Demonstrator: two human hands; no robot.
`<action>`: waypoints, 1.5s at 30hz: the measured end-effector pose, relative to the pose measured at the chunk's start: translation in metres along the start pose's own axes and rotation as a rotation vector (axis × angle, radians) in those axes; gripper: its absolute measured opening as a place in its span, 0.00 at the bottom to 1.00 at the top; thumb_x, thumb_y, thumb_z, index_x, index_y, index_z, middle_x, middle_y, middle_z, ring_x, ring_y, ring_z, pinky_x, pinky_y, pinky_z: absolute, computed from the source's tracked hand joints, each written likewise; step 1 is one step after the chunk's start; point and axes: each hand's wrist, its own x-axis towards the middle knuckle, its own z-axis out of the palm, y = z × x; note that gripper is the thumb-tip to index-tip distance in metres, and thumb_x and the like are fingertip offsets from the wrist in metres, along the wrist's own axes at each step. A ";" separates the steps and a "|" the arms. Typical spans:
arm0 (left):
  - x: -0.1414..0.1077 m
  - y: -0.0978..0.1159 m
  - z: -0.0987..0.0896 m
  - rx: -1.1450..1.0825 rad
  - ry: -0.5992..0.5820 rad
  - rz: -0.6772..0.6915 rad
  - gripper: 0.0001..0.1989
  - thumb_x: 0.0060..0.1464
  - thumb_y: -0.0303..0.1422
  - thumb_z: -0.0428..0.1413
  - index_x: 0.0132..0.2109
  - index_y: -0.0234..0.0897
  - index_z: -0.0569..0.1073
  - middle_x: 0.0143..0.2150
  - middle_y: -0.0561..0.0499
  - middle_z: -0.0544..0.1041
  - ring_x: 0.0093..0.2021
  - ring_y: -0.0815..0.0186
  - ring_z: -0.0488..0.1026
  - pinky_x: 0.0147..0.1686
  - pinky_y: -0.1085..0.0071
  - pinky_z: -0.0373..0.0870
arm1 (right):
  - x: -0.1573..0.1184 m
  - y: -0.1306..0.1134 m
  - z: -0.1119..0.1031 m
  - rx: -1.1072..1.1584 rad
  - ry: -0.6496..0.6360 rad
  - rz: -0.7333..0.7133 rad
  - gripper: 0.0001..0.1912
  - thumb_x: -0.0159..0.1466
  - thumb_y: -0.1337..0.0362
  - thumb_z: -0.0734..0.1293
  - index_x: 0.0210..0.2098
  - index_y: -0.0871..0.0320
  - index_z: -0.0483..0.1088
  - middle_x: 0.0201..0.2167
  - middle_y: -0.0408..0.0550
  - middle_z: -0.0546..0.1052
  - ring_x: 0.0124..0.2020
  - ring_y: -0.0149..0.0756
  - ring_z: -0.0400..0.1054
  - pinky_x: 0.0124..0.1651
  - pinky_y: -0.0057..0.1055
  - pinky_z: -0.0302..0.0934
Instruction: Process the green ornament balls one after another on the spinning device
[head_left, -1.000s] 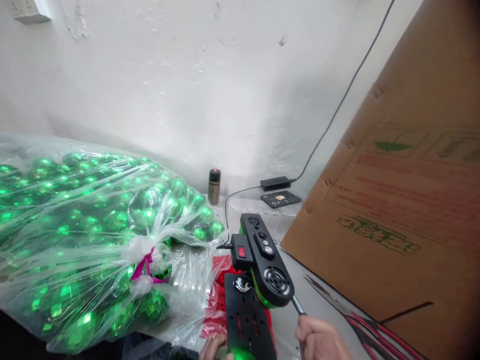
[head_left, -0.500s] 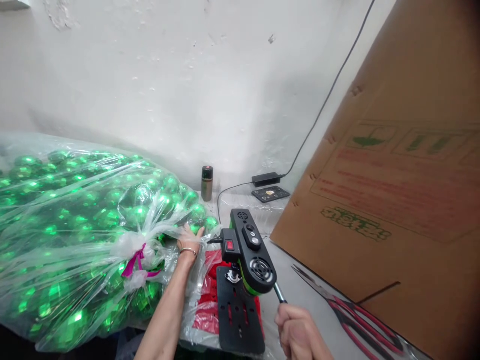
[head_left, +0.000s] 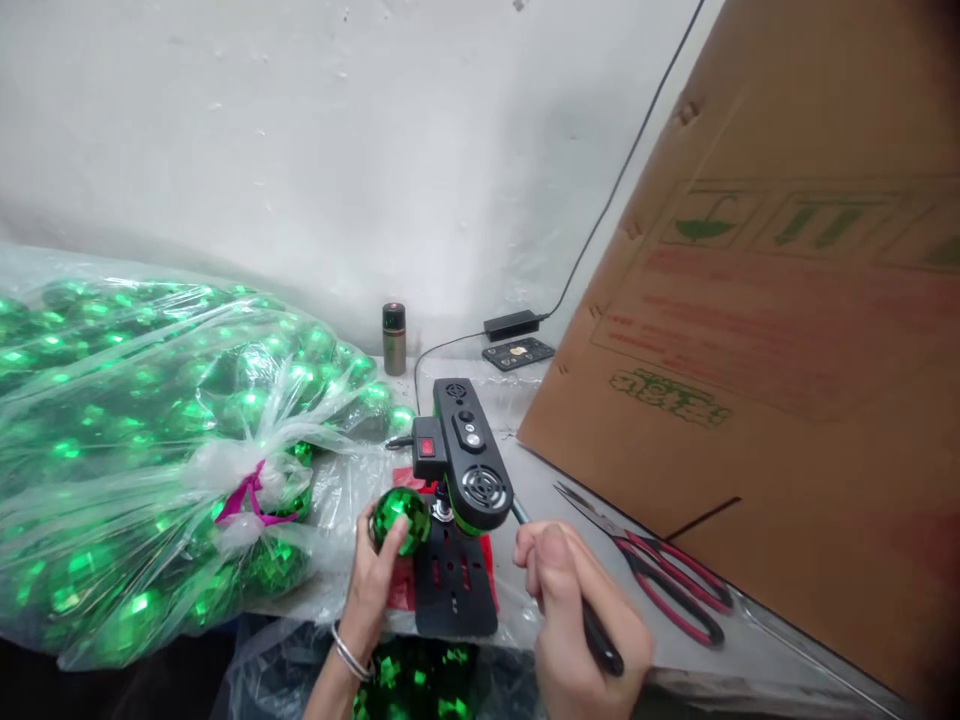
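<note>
My left hand [head_left: 369,570], a bangle at its wrist, is closed around a shiny green faceted ball [head_left: 400,520]. The ball is just left of a black machine [head_left: 472,460] with a red switch and a slotted black base plate [head_left: 456,590]. My right hand [head_left: 581,610] is wrapped round a black-handled tool [head_left: 600,640] with a thin metal shaft. The shaft's far end is hidden behind the machine, so I cannot tell whether it touches it. Red material [head_left: 401,590] lies under the base plate.
A clear bag [head_left: 150,400] of green balls, tied with purple ribbon, fills the left. Scissors [head_left: 652,570] lie at right before a large cardboard box [head_left: 750,330]. A spray can [head_left: 394,340], phone [head_left: 517,353] and adapter [head_left: 512,324] are at the back. More green balls [head_left: 420,680] show below the table edge.
My left hand has come back from the bag's edge toward me and now has a green ball in it. My right hand has turned, showing more of the handle. The view has shifted a little.
</note>
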 end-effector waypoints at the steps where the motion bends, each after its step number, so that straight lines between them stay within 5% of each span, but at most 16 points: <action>1: -0.011 -0.005 0.003 -0.002 -0.029 -0.038 0.40 0.62 0.64 0.67 0.65 0.37 0.76 0.60 0.36 0.88 0.63 0.41 0.86 0.66 0.46 0.82 | 0.001 0.001 -0.001 0.000 -0.016 -0.027 0.26 0.86 0.58 0.65 0.29 0.54 0.71 0.25 0.41 0.70 0.27 0.33 0.67 0.30 0.31 0.59; 8: -0.045 -0.027 0.017 0.172 -0.147 0.020 0.42 0.55 0.57 0.71 0.69 0.40 0.72 0.68 0.33 0.83 0.70 0.35 0.81 0.72 0.38 0.76 | -0.001 0.003 -0.004 0.007 -0.053 -0.087 0.21 0.85 0.67 0.63 0.32 0.53 0.69 0.26 0.40 0.71 0.27 0.32 0.68 0.32 0.29 0.63; 24: -0.047 -0.036 0.027 0.272 -0.210 0.179 0.39 0.57 0.43 0.72 0.71 0.40 0.71 0.70 0.32 0.82 0.72 0.34 0.81 0.75 0.32 0.75 | -0.006 0.004 -0.004 -0.016 -0.014 -0.031 0.23 0.86 0.62 0.63 0.32 0.54 0.71 0.27 0.42 0.71 0.28 0.33 0.67 0.30 0.30 0.59; 31: -0.041 -0.039 0.043 0.241 -0.201 0.212 0.38 0.49 0.40 0.74 0.67 0.40 0.76 0.67 0.34 0.84 0.70 0.33 0.82 0.73 0.32 0.77 | -0.002 0.001 -0.005 -0.016 -0.031 -0.008 0.23 0.86 0.61 0.64 0.32 0.54 0.71 0.26 0.41 0.72 0.26 0.31 0.65 0.27 0.30 0.55; 45: -0.040 -0.037 0.042 0.235 -0.246 0.164 0.39 0.48 0.43 0.72 0.67 0.38 0.75 0.65 0.34 0.85 0.67 0.36 0.84 0.71 0.35 0.79 | -0.026 0.029 -0.001 -0.009 0.026 -0.183 0.21 0.84 0.68 0.61 0.32 0.54 0.69 0.27 0.41 0.73 0.25 0.30 0.69 0.29 0.31 0.58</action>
